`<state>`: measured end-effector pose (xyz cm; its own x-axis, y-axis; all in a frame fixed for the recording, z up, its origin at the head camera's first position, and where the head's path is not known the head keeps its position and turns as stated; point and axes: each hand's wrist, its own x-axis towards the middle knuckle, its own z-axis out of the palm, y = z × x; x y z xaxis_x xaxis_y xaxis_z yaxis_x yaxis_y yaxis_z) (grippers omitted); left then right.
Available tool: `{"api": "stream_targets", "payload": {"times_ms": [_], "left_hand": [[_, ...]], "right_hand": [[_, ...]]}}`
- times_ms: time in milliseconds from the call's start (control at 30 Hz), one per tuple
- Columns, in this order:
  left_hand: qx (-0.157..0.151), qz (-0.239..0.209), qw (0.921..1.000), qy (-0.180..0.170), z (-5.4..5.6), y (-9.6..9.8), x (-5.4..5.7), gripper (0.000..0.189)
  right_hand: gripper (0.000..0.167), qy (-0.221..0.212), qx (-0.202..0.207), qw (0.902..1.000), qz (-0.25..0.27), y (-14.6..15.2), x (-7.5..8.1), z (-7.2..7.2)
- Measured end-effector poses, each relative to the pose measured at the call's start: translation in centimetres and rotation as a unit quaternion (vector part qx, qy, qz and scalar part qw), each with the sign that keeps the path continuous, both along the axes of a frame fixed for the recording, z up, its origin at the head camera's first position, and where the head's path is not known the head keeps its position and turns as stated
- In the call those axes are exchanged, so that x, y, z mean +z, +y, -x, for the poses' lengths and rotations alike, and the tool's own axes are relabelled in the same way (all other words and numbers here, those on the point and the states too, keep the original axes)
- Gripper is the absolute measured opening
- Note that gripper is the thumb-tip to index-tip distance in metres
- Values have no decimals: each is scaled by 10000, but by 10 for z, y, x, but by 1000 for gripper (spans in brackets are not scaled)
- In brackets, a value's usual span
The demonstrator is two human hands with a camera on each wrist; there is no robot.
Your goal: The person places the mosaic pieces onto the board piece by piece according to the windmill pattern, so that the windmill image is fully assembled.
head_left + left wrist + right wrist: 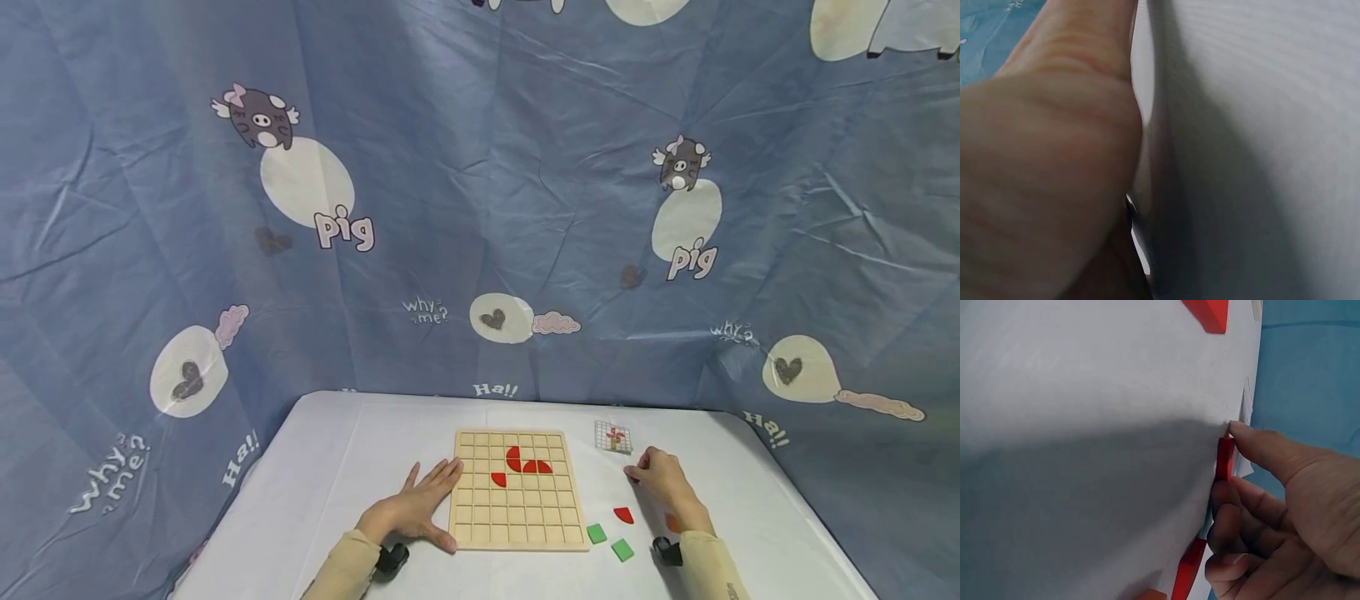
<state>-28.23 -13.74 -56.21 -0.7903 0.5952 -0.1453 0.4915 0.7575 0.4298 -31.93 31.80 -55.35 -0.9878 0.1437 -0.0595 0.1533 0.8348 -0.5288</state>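
Observation:
My left hand lies spread with straight fingers along the left edge of a wooden grid board. Several red quarter-circle pieces sit in the board's upper cells, among them a red piece lower left of the others. Right of the board, low over the white table, my right hand pinches a red piece between thumb and fingers. Beneath those curled fingers in the right wrist view shows another red piece. The left wrist view holds mostly the side of the hand and white cloth.
A small pattern card lies beyond the board's upper right. Near its lower right corner are a loose red quarter-circle, one green square and a second green square. An orange piece is partly covered by the right forearm.

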Motion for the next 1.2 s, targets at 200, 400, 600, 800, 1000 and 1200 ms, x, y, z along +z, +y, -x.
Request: {"api": "stream_targets", "payload": {"times_ms": [200,400,600,800,1000,1200], "left_hand": [[37,-38,10000,-19,0,0,0,129],[26,5,10000,-6,1,0,-1,129],[13,6,10000,-10,1,0,-1,129],[15,-10,10000,24,0,0,0,129],[32,-3,10000,10,-1,0,1,129],[59,-4,10000,-11,-1,1,1,129]], "right_hand": [[27,78,-106,9999,-44,-1,-4,0],[37,71,-152,9998,-46,2,2,-3],[43,-77,-29,9999,-66,7,12,-9],[53,-130,-20,9999,17,8,13,-10],[45,-9,36,10000,32,8,5,-9],[35,213,134,9997,-8,5,2,-10]]}}
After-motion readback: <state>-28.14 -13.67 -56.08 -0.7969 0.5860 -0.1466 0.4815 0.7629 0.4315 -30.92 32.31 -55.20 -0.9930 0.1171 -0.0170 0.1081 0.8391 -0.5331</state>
